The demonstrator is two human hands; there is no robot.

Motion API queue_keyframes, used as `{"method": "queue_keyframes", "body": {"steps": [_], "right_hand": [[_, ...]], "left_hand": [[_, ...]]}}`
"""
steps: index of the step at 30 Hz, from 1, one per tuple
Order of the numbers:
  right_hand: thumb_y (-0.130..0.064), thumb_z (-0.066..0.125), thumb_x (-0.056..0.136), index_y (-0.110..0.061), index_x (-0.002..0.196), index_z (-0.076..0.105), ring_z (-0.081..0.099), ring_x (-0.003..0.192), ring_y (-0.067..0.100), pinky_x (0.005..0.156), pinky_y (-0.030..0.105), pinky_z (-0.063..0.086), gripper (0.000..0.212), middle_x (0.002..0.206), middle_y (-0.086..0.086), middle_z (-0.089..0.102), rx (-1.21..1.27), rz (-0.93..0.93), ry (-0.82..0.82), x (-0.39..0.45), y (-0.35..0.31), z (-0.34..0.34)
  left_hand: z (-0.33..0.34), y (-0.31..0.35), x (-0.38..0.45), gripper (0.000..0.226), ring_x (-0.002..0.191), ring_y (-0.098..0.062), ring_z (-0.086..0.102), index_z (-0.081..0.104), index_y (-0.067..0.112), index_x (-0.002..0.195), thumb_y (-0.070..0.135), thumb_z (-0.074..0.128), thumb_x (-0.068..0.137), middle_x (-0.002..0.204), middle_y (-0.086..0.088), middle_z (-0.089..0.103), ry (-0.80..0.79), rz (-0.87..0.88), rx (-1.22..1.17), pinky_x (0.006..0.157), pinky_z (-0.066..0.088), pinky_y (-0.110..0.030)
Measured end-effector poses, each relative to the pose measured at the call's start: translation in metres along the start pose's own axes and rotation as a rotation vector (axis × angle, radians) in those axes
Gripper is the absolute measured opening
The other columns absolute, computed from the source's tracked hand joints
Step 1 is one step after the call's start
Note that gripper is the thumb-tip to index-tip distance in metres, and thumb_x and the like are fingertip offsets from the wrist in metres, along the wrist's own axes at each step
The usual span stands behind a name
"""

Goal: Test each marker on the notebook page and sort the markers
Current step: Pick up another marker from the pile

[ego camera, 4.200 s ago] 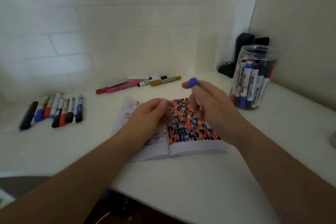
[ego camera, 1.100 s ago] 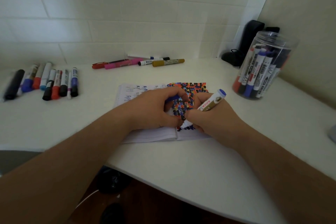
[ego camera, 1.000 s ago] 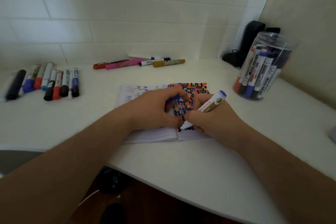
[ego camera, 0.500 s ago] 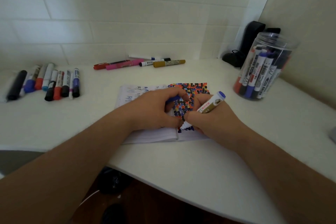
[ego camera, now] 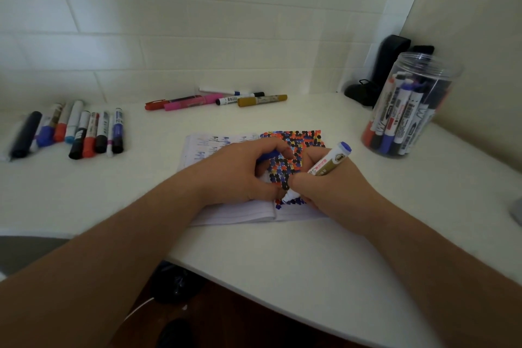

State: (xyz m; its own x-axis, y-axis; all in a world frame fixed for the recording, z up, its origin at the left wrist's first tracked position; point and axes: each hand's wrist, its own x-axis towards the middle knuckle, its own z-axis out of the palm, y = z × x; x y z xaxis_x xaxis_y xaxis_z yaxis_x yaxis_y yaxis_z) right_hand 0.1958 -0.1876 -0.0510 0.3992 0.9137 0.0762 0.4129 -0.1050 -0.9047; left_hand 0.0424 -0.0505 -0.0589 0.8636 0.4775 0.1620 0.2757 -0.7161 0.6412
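Nothing moved; right hand (ego camera: 330, 186) grips marker (ego camera: 329, 162); left hand (ego camera: 240, 172) pinches cap (ego camera: 267, 156).

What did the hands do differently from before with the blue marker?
Earlier the right hand held the marker up above the notebook. It has since come down, tip on the page, and the left hand holds the blue cap. For the last second nothing moved. The marker rows and jar stayed put.
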Motion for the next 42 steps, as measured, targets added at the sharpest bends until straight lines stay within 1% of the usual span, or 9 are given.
{"method": "queue_keyframes", "body": {"steps": [8,13,17,19,21,24,28,33,42], "right_hand": [[-0.003,0.071,0.081,0.004,0.074,0.044,0.047,0.059,0.02,0.049,0.025,0.04,0.028,0.065,0.014,0.047,-0.065,-0.038,-0.029,0.0,0.001,0.0],[-0.001,0.069,0.082,0.005,0.074,0.042,0.043,0.055,0.016,0.046,0.021,0.037,0.029,0.064,0.013,0.044,-0.039,-0.043,-0.034,-0.001,0.001,0.0],[0.002,0.068,0.085,-0.008,0.071,0.048,0.032,0.039,0.013,0.038,0.019,0.024,0.026,0.059,0.014,0.047,0.318,-0.003,-0.081,0.004,-0.004,-0.008],[0.001,0.066,0.091,-0.011,0.076,0.051,0.028,0.038,0.012,0.038,0.021,0.016,0.025,0.054,0.005,0.051,0.497,-0.017,-0.074,0.008,-0.005,-0.023],[-0.01,0.067,0.092,-0.014,0.081,0.057,0.031,0.044,0.012,0.038,0.021,0.02,0.016,0.056,0.001,0.052,0.569,-0.054,-0.042,0.01,-0.006,-0.038],[-0.023,0.07,0.089,-0.021,0.081,0.069,0.04,0.058,0.017,0.047,0.026,0.03,0.009,0.066,0.004,0.05,0.605,-0.058,0.009,0.013,-0.003,-0.05],[-0.032,0.05,0.093,-0.013,0.094,0.078,0.049,0.064,0.016,0.055,0.029,0.035,0.033,0.075,0.008,0.062,0.592,0.049,-0.058,0.012,-0.002,-0.053],[-0.028,0.043,0.094,-0.01,0.098,0.078,0.051,0.06,0.018,0.051,0.026,0.039,0.039,0.077,0.013,0.066,0.539,0.082,-0.061,0.013,-0.001,-0.05],[-0.014,0.036,0.105,-0.009,0.102,0.06,0.052,0.056,0.02,0.049,0.029,0.039,0.025,0.073,0.013,0.068,0.442,0.119,-0.001,0.015,-0.003,-0.039]], "left_hand": [[0.0,-0.001,0.001,0.057,0.065,-0.003,0.048,0.053,0.054,0.122,0.046,0.086,0.077,0.076,0.011,0.054,0.011,0.013,0.034,0.067,0.045,-0.023],[0.0,0.0,0.001,0.056,0.067,-0.006,0.049,0.052,0.055,0.122,0.046,0.085,0.077,0.08,0.006,0.057,0.006,-0.006,0.031,0.073,0.051,-0.034],[0.0,0.001,-0.002,0.049,0.063,-0.004,0.048,0.054,0.054,0.125,0.041,0.08,0.085,0.076,0.005,0.058,0.007,-0.002,-0.028,0.072,0.052,-0.035],[-0.001,0.0,-0.003,0.038,0.06,0.0,0.054,0.055,0.058,0.128,0.035,0.065,0.099,0.071,0.019,0.061,0.013,-0.028,-0.13,0.069,0.051,-0.025],[-0.002,-0.001,-0.004,0.04,0.069,-0.001,0.061,0.051,0.063,0.135,0.033,0.046,0.109,0.085,0.028,0.067,0.045,-0.066,-0.254,0.075,0.054,-0.023],[-0.005,-0.002,-0.005,0.047,0.062,-0.009,0.048,0.033,0.06,0.145,0.029,0.039,0.111,0.098,0.011,0.067,0.091,-0.064,-0.282,0.061,0.048,-0.026],[-0.005,0.0,-0.007,0.018,0.066,-0.007,0.049,0.04,0.033,0.123,0.022,0.043,0.109,0.104,0.018,0.07,0.088,-0.081,-0.24,0.063,0.048,-0.025],[-0.005,0.003,-0.009,0.013,0.06,0.006,0.048,0.05,0.04,0.111,0.028,0.047,0.108,0.083,0.014,0.054,0.111,-0.109,-0.159,0.059,0.036,-0.02],[-0.005,0.005,-0.009,0.014,0.059,0.003,0.048,0.054,0.043,0.113,0.032,0.049,0.107,0.085,0.013,0.058,0.065,-0.112,-0.142,0.062,0.038,-0.025]]}}
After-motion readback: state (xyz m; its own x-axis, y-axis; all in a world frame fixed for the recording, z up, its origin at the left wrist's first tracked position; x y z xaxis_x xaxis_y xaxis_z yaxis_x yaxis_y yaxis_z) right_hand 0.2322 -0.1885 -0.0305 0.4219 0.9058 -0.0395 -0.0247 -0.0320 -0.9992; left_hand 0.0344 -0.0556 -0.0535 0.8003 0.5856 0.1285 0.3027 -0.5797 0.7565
